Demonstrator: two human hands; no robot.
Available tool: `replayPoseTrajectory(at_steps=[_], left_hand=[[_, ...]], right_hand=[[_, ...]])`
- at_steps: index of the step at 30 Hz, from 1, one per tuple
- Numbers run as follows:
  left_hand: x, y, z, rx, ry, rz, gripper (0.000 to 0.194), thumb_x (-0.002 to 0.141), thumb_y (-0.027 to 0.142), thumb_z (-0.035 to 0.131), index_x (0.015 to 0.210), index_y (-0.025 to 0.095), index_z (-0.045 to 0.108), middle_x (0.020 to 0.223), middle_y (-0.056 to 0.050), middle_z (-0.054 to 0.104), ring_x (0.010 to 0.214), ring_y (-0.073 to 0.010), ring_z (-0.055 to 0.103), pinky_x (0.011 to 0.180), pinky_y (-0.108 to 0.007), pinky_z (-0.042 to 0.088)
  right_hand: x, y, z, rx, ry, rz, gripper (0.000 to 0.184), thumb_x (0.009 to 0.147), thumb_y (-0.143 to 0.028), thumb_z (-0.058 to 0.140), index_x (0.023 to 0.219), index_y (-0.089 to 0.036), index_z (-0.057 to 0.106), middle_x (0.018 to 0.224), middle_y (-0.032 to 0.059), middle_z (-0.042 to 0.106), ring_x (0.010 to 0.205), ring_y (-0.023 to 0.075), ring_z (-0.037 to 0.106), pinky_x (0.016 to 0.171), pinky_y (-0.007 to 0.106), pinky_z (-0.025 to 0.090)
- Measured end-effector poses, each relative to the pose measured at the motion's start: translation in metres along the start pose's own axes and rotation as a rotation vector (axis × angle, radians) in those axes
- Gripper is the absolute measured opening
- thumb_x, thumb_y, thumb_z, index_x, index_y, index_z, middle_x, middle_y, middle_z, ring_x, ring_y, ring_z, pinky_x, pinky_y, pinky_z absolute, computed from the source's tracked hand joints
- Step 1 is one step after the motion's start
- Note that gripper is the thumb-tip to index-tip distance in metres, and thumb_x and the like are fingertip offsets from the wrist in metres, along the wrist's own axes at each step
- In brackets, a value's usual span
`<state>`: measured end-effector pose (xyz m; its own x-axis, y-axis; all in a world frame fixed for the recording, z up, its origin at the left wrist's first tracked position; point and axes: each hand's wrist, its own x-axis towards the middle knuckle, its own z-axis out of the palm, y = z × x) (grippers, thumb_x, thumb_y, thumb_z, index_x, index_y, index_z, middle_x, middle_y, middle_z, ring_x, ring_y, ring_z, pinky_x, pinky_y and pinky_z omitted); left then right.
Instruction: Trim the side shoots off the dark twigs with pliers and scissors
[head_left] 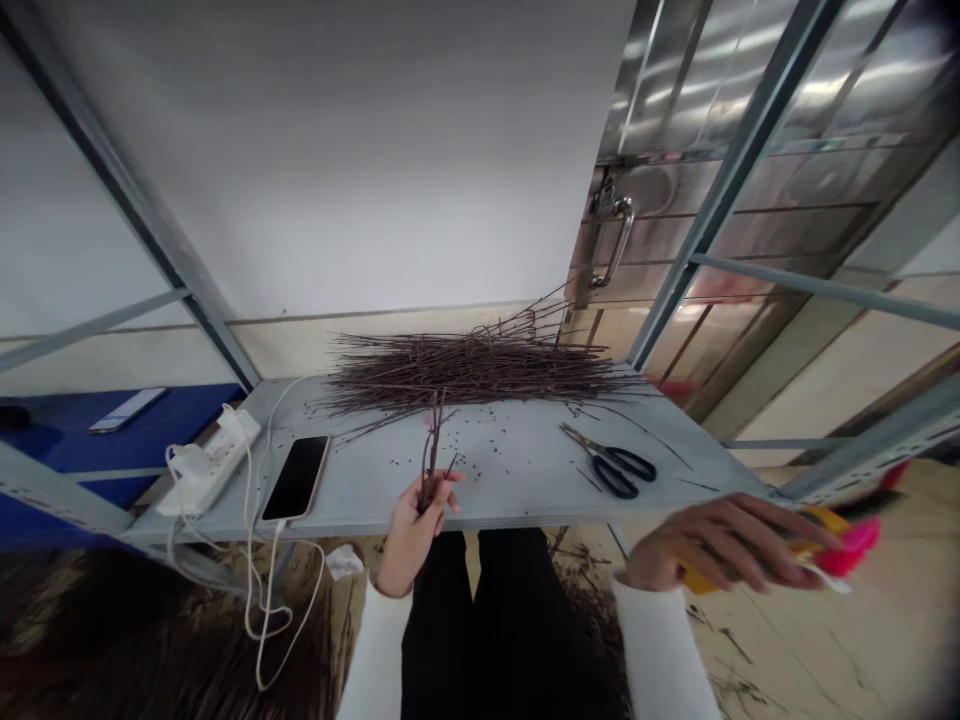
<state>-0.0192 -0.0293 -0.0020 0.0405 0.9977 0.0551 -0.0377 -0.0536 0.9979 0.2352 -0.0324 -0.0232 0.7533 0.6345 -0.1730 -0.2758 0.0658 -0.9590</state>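
Note:
My left hand [421, 520] is closed around a small bunch of dark brown twigs [431, 455], which stand nearly upright over the front edge of the shelf. Off to the right, past the shelf's corner, my right hand [731, 545] is wrapped round a yellow tool with a bright pink end [855, 548]. Motion blurs that tool, and the fingers cover part of it, so its kind is unclear. A pair of scissors with black handles [619, 468] lies on the shelf between the hands. Behind them a large heap of thin dark twigs [480, 370] stretches along the wall.
On the left of the grey shelf [525, 505] lie a phone [298, 478] with a white cable and a white power strip [214, 465]. Metal posts [720, 215] rise at the shelf's corners. More twigs litter the floor [795, 640].

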Motion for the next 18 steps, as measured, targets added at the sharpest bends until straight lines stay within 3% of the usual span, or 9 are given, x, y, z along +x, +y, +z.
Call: replayPoseTrajectory(at_steps=[1, 3, 5, 6, 8, 9, 11, 15, 18], left_hand=[[0.000, 0.000, -0.001, 0.003, 0.003, 0.003, 0.046, 0.076, 0.056, 0.061, 0.091, 0.013, 0.063, 0.061, 0.004, 0.053, 0.040, -0.0039, 0.028, 0.040, -0.022, 0.022], [0.000, -0.001, -0.003, 0.013, 0.012, 0.010, 0.045, 0.077, 0.055, 0.060, 0.092, 0.013, 0.063, 0.062, 0.003, 0.053, 0.041, -0.0044, 0.029, 0.040, -0.022, 0.023], [0.000, -0.001, -0.005, 0.026, 0.017, 0.023, 0.045, 0.078, 0.055, 0.059, 0.091, 0.012, 0.064, 0.062, 0.002, 0.054, 0.042, -0.0049, 0.030, 0.041, -0.022, 0.024], [0.000, -0.001, -0.007, 0.032, 0.018, 0.029, 0.045, 0.078, 0.055, 0.059, 0.090, 0.012, 0.064, 0.063, 0.002, 0.054, 0.042, -0.0050, 0.030, 0.041, -0.022, 0.025], [0.000, 0.000, -0.009, 0.043, 0.010, 0.037, 0.046, 0.079, 0.056, 0.057, 0.089, 0.012, 0.065, 0.063, 0.001, 0.055, 0.043, -0.0052, 0.032, 0.042, -0.022, 0.026], [0.000, 0.002, -0.010, 0.047, 0.002, 0.036, 0.047, 0.080, 0.057, 0.056, 0.089, 0.012, 0.065, 0.064, 0.001, 0.056, 0.043, -0.0053, 0.032, 0.042, -0.022, 0.026], [0.001, 0.006, -0.012, 0.053, -0.015, 0.025, 0.049, 0.080, 0.059, 0.054, 0.089, 0.012, 0.065, 0.064, 0.000, 0.057, 0.043, -0.0056, 0.034, 0.042, -0.022, 0.027], [0.004, 0.017, -0.014, 0.047, -0.055, 0.005, 0.051, 0.078, 0.061, 0.055, 0.089, 0.012, 0.065, 0.063, 0.000, 0.058, 0.043, -0.0065, 0.037, 0.042, -0.022, 0.029], [0.006, 0.028, -0.014, 0.021, -0.092, 0.011, 0.051, 0.077, 0.061, 0.057, 0.086, 0.012, 0.065, 0.062, 0.000, 0.059, 0.044, -0.0069, 0.040, 0.044, -0.022, 0.032]], right_hand=[[-0.004, 0.001, 0.005, 0.102, -0.116, -0.055, 0.092, 0.073, -0.071, -0.004, 0.109, -0.020, 0.063, 0.093, 0.0072, 0.055, 0.067, 0.0161, 0.065, 0.050, 0.026, 0.023], [-0.009, 0.004, 0.015, 0.252, -0.431, -0.072, 0.078, 0.072, -0.077, 0.019, 0.107, -0.022, 0.062, 0.086, 0.0071, 0.058, 0.063, 0.0156, 0.062, 0.048, 0.025, 0.031], [-0.012, 0.009, 0.025, 0.236, -0.746, 0.078, 0.057, 0.066, -0.070, 0.049, 0.102, -0.026, 0.061, 0.082, 0.0073, 0.060, 0.063, 0.0188, 0.059, 0.048, 0.030, 0.043], [-0.012, 0.013, 0.029, 0.166, -0.823, 0.166, 0.051, 0.068, -0.062, 0.056, 0.101, -0.024, 0.060, 0.082, 0.0070, 0.060, 0.065, 0.0192, 0.059, 0.053, 0.032, 0.046], [-0.013, 0.022, 0.036, -0.062, -0.861, 0.281, 0.042, 0.071, -0.050, 0.061, 0.102, -0.022, 0.060, 0.083, 0.0058, 0.060, 0.069, 0.0193, 0.060, 0.056, 0.031, 0.047], [-0.013, 0.027, 0.039, -0.197, -0.844, 0.274, 0.040, 0.071, -0.047, 0.062, 0.103, -0.021, 0.060, 0.083, 0.0050, 0.060, 0.069, 0.0189, 0.060, 0.056, 0.030, 0.046], [-0.014, 0.038, 0.045, -0.460, -0.815, 0.129, 0.041, 0.072, -0.044, 0.060, 0.105, -0.019, 0.059, 0.083, 0.0044, 0.061, 0.071, 0.0190, 0.059, 0.058, 0.029, 0.045], [-0.013, 0.051, 0.058, -0.980, -0.755, -0.330, 0.046, 0.075, -0.038, 0.054, 0.115, -0.015, 0.053, 0.097, 0.0079, 0.062, 0.083, 0.0221, 0.059, 0.074, 0.035, 0.045], [-0.006, 0.054, 0.071, -1.226, -0.695, -0.462, 0.050, 0.074, -0.035, 0.056, 0.120, -0.017, 0.053, 0.110, 0.0116, 0.060, 0.096, 0.0281, 0.057, 0.085, 0.042, 0.039]])
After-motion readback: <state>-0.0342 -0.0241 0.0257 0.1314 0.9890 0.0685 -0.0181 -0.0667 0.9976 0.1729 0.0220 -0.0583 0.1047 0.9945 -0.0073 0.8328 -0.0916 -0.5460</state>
